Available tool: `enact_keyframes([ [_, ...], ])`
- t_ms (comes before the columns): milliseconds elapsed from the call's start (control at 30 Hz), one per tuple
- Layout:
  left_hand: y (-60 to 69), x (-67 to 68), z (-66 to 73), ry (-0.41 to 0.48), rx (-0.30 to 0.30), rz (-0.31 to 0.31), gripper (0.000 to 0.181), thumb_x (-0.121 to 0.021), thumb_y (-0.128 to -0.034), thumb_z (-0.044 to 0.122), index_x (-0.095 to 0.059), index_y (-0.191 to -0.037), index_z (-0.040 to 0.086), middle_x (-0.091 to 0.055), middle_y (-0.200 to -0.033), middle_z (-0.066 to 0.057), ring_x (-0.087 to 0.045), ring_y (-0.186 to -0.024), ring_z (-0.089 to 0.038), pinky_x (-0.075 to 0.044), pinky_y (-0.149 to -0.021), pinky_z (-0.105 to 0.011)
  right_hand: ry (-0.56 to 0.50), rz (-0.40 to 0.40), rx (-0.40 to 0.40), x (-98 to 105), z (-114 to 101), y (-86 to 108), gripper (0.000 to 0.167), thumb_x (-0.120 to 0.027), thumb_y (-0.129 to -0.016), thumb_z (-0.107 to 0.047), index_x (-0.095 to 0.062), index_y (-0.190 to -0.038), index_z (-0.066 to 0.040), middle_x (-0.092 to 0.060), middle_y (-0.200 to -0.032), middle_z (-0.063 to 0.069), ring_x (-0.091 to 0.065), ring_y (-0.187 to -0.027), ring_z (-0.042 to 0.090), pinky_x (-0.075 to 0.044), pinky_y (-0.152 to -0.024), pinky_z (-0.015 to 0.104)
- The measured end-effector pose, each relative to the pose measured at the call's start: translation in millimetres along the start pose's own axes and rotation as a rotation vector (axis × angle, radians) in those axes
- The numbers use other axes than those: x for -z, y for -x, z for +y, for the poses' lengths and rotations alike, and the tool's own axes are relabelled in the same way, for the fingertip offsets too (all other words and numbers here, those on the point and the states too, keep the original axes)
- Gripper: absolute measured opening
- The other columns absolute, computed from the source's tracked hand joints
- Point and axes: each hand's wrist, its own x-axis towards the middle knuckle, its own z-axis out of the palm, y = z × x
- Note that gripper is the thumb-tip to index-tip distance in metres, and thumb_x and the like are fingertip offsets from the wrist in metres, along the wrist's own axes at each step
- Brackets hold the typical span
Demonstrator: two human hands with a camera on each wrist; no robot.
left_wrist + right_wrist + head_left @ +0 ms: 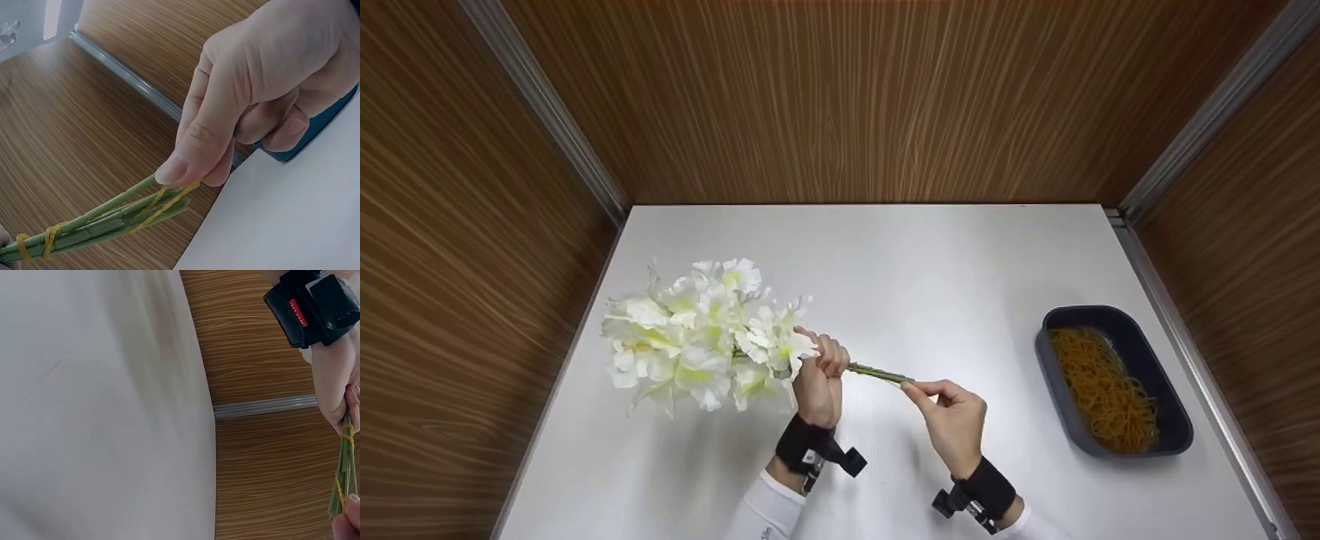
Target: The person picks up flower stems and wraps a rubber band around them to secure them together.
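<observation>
My left hand [823, 379] grips the green stems of a bunch of white flowers [697, 337], whose blooms spread out to the left. The bare stems [95, 228] stick out to the right of that hand. A yellow rubber band [52, 239] is wound around them close to the left hand, and a loop of it stretches along to the stem ends. There my right hand [956, 420] pinches the band between thumb and forefinger, its thumb touching the stem tips. In the right wrist view the left hand [337, 379] holds the stems [346, 467] near their bound part.
A dark blue tub [1061, 397] stands at the right of the white table [885, 262]. Many loose orange-yellow rubber bands [1102, 390] lie in it. Wood-grain panels [840, 105] wall the table at the back and both sides.
</observation>
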Motion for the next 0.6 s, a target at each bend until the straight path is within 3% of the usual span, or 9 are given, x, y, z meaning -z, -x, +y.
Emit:
enact_keyframes([
  [167, 0.9, -0.5, -2.9, -0.020, -0.001, -0.002, 0.034, -0.054, -0.1047, 0.049, -0.038, -0.086, 0.026, -0.017, -0.068, -0.001, -0.014, -0.058, -0.017, -0.011, -0.059, -0.031, 0.006, 0.048, 0.006, -5.4, 2.1, 2.8, 0.014, -0.094, -0.074, -0.004, -0.081, -0.075, -0.008, -0.077, -0.070, 0.011, -0.030, -0.048, -0.002, -0.024, -0.047, 0.015],
  [300, 2.6, -1.0, -7.2, -0.006, 0.001, -0.037, 0.033, -0.053, -0.1040, 0.050, -0.039, -0.086, 0.026, -0.016, -0.068, -0.002, -0.013, -0.057, -0.018, -0.010, -0.059, -0.033, -0.010, 0.029, -0.012, -11.5, -0.6, 7.9, 0.014, -0.094, -0.075, -0.005, -0.081, -0.074, -0.009, -0.077, -0.070, 0.011, -0.031, -0.047, -0.003, -0.025, -0.046, 0.015],
  [600, 7.2, -8.1, -19.6, 0.012, 0.031, -0.092, 0.031, -0.053, -0.1058, 0.046, -0.038, -0.088, 0.026, -0.017, -0.068, -0.003, -0.013, -0.058, -0.019, -0.012, -0.059, -0.034, 0.007, -0.050, 0.264, -23.1, -4.7, 4.9, 0.015, -0.092, -0.074, 0.000, -0.082, -0.078, -0.010, -0.076, -0.066, 0.002, -0.028, -0.049, -0.009, -0.022, -0.041, 0.015],
])
